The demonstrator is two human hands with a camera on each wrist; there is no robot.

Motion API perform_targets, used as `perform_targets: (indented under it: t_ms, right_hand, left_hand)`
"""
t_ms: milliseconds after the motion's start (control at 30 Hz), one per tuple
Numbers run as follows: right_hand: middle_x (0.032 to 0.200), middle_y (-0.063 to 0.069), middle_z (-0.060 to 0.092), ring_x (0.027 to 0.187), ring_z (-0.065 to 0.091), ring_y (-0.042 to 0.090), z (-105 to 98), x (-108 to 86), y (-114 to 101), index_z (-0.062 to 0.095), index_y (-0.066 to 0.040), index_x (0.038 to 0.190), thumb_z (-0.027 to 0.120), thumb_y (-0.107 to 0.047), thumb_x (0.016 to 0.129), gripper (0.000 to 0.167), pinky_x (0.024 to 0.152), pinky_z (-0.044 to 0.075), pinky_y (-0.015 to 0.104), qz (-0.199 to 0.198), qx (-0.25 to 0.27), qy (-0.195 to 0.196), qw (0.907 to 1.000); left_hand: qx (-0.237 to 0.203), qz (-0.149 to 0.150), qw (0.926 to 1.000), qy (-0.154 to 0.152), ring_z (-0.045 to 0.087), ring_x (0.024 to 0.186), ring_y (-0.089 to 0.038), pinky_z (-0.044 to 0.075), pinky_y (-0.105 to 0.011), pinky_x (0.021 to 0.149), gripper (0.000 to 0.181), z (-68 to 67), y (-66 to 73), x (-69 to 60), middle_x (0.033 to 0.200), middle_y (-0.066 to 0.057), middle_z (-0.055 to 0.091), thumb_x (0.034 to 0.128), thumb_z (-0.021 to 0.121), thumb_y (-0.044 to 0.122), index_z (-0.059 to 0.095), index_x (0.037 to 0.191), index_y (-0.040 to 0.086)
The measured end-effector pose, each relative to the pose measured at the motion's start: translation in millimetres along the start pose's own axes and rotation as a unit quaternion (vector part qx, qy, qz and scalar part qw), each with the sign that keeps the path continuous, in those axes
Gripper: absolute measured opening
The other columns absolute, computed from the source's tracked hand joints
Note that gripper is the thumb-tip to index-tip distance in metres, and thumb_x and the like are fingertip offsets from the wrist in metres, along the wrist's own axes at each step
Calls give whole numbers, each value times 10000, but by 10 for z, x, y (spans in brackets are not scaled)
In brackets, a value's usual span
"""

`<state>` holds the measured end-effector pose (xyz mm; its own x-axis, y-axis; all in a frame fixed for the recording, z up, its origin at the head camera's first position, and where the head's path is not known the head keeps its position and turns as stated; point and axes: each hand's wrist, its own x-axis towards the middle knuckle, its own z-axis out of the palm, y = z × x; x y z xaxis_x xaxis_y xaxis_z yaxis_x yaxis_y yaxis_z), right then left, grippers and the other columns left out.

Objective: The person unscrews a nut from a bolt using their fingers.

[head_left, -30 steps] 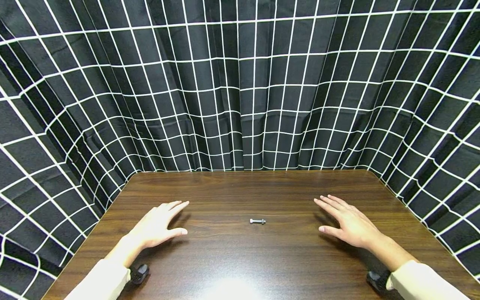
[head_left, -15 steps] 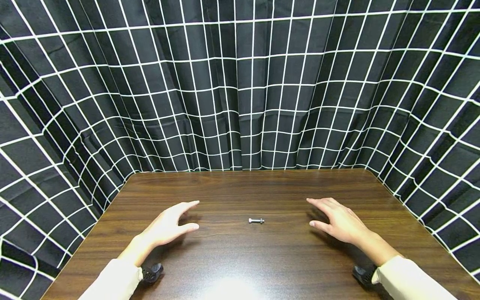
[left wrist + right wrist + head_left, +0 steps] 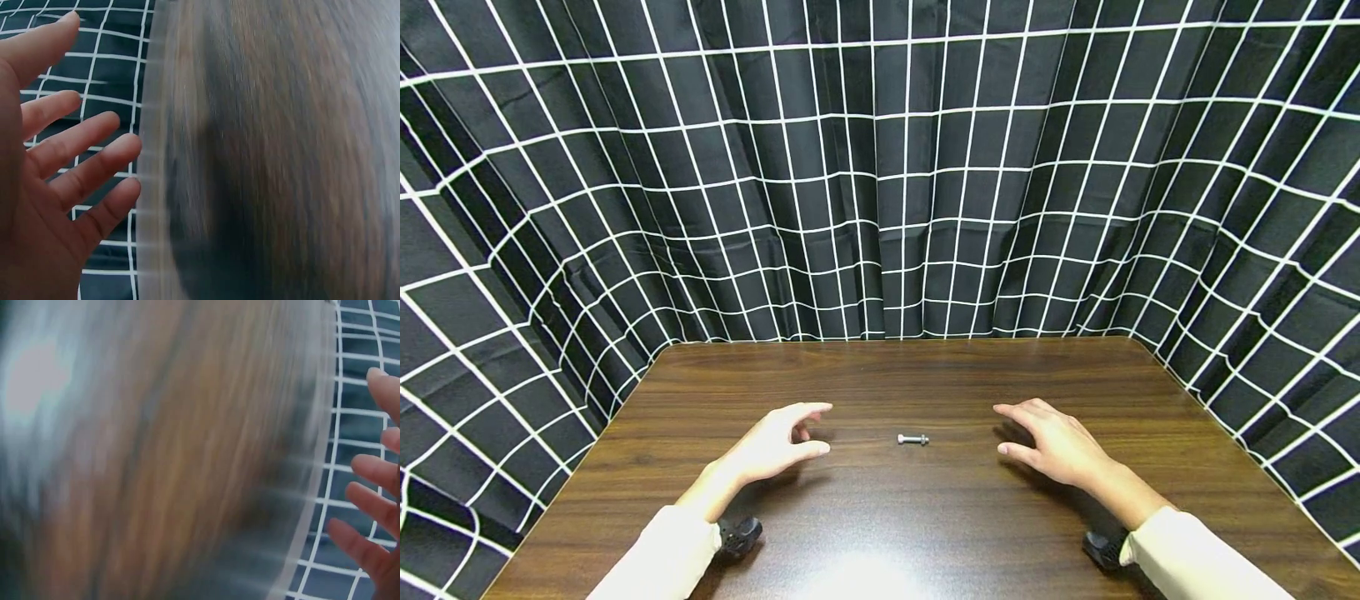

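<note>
A small silver bolt with a nut near one end [image 3: 913, 439] lies sideways on the brown wooden table [image 3: 880, 517], between the two hands in the head view. To its left the left hand [image 3: 775, 443] hovers over the table, thumb and fingers apart, holding nothing. The right hand [image 3: 1056, 442] is to the bolt's right, also above the surface and empty, its thumb apart from the fingers. The wrist views show the left hand [image 3: 69, 169] and the right hand [image 3: 372, 481] with spread, slightly bent fingers; the bolt is in neither.
A black curtain with a white grid [image 3: 880, 167] surrounds the table's back and sides. Dark devices are strapped at the left wrist [image 3: 740, 537] and the right wrist [image 3: 1103, 550]. Light glares off the table's near part.
Both hands have moved inward over the table, the left one rightward and the right one leftward, closer to the bolt. The bolt lies where it was.
</note>
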<state>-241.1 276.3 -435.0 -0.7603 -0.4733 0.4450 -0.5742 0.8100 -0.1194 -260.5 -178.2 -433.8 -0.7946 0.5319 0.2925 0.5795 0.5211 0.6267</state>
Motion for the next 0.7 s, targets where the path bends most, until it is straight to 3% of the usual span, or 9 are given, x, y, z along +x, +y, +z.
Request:
perform_targets:
  t_ms: [367,700]
  right_hand:
    - [1108,30,660,1041,614,226,41,88,-140,661,-138,1204,784,-353,798,475,758,513,487,27,62,105,9999]
    - [1047,2,685,1011,627,208,145,236,-315,705,-118,1066,788,-277,796,324,823,493,451,-31,605,413,9973]
  left_hand:
    - [-153,81,9998,-125,588,764,-77,472,-269,666,439,206,38,168,1016,-60,691,885,709,326,636,1227,61]
    - [-436,122,9990,42,611,788,-88,489,-277,692,355,351,106,276,995,-55,694,885,712,246,662,1169,37]
